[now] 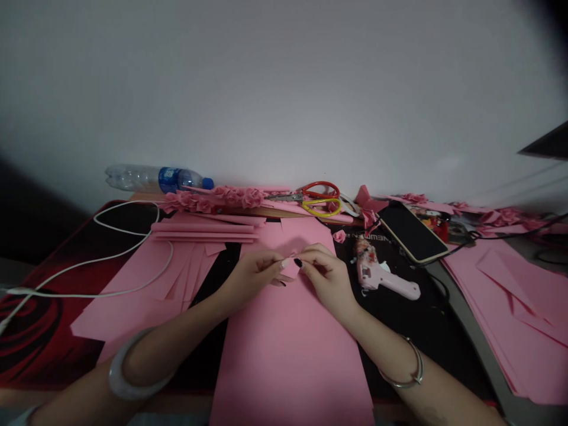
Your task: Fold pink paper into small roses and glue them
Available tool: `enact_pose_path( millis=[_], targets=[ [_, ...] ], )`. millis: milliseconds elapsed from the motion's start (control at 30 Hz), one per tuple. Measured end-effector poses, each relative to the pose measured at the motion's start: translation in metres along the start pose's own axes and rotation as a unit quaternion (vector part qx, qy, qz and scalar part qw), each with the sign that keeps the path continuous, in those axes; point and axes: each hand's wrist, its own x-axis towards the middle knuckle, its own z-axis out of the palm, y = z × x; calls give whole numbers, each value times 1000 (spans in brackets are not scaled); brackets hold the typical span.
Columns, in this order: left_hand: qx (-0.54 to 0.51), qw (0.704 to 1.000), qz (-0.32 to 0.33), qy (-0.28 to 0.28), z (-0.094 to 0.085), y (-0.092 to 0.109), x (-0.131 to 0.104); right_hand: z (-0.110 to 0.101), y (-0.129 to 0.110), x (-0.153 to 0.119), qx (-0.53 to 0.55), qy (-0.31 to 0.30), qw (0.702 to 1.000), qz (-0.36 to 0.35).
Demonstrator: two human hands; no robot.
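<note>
1. A white cable (89,294) loops over the bench (426,343) and the left-side sheets (119,302), which lie overlapping.
2. A clear bottle (137,177) with a blue cap lies on its side by the wall; pink paper rolls (204,228) and paper roses (239,196) are near it.
3. The left hand (255,276) has thumb and fingers together, clamped on a small pink piece (290,271) (its shape is probably folded or curled, but the fingers cover part of it).
4. That piece is held between both hands, above a large pink sheet (293,355).
5. Beyond the hands lie scissors (302,197) with red and yellow handles.
6. The right hand (331,283) pinches the same piece, fingertips closed on it.
7. Further right are a pink glue gun (390,280), a dark-screened phone (413,231) and the right-side sheets (501,290), overlapping
</note>
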Motion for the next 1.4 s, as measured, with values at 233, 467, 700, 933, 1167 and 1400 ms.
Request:
enact_pose_path(
  millis=[233, 467, 700, 933, 1167, 1400],
  targets=[
    [0, 1000, -15, 18, 2, 6, -2, -1, -1, -1, -52, -12, 996, -67],
    [-34, 998, -33, 30, 0, 4, -1, -7, 1, 1, -107, -62, 981, -152],
    [-83, 995, -39, 38, -4, 2, 1, -10, 6, 2, -118, -108, 970, -180],
    [-90, 995, -43, 21, -6, 2, 2, -11, 9, 2, -137, -124, 965, -187],
    [-43, 998, -33, 13, -8, 1, 3, -10, 2, 4, -108, -125, 970, -181],
    [-26, 997, 9, -67, -5, -2, 2, -8, 1, 5, -43, -91, 995, -2]
  ],
)
